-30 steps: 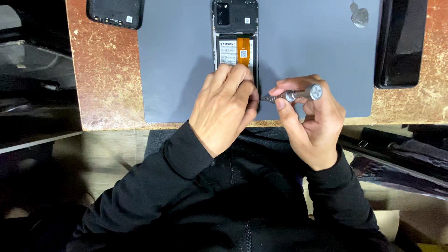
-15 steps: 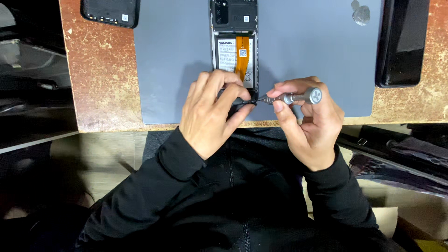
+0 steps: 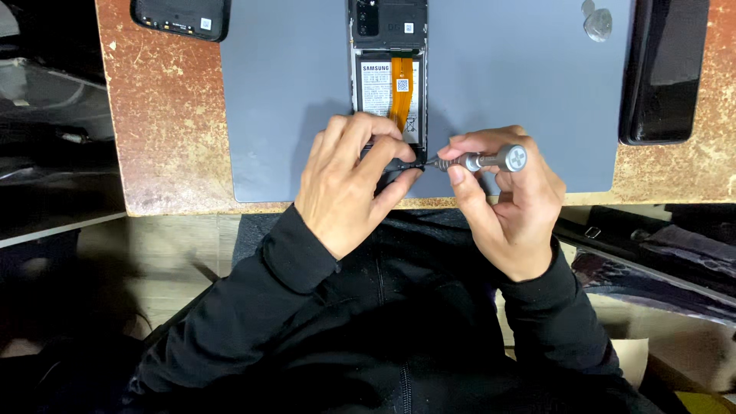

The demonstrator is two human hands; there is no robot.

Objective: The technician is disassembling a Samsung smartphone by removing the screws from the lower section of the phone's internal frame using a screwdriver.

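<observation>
Left hand (image 3: 349, 180) has slid down off the phone's battery to its lower edge.
Right hand (image 3: 502, 203) pinches the grey screwdriver (image 3: 479, 160); left fingers clamp the opened phone (image 3: 389, 84) on the grey mat (image 3: 284, 100). Best to keep the tip seated square, pressure light. Beyond: back cover (image 3: 180, 17).

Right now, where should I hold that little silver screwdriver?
Hold the silver screwdriver by its thick handle, coming from the right. It lies sideways with its tip pointing left at the open phone, so the capped end is free, where the right hand pinches it.
</observation>
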